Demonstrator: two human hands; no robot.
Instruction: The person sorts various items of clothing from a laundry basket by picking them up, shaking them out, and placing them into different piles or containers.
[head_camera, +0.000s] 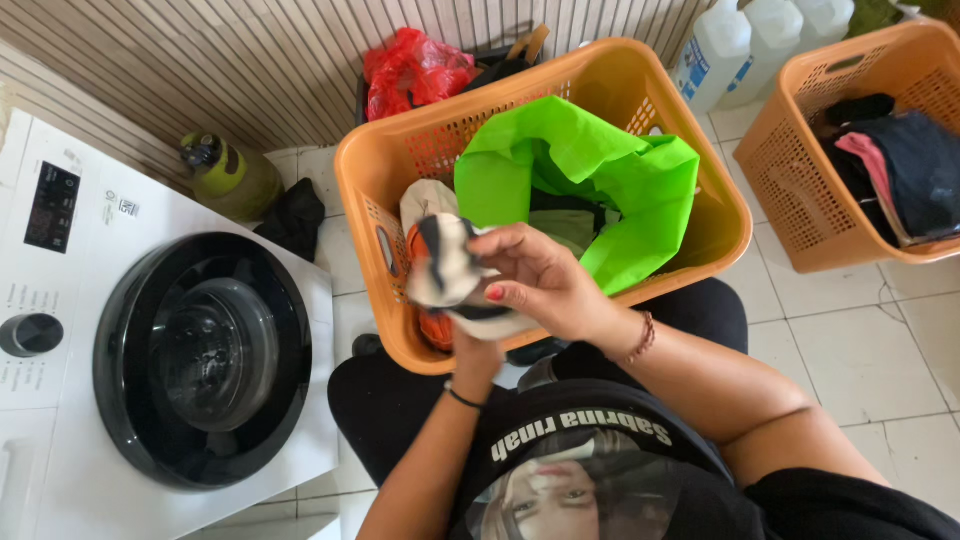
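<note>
**Inspector:** At frame centre, what is held?

**Assistant:** A crumpled white-and-black striped cloth garment (447, 268). The right hand (545, 280) is clamped over it; the left hand (478, 345) grips from beneath, mostly hidden.

**Inspector:** Why there?

**Assistant:** Likely for sorting: it sits above the orange perforated plastic basket (700, 190), beside the white washing machine's round dark door (200, 360) at lower left.

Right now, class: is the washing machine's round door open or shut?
Shut: the dark glass door sits flush in the white washer's front, with no gap showing.

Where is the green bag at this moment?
In the head view, the green bag sits inside the nearer orange basket, centre frame, just beyond the right hand.
</note>
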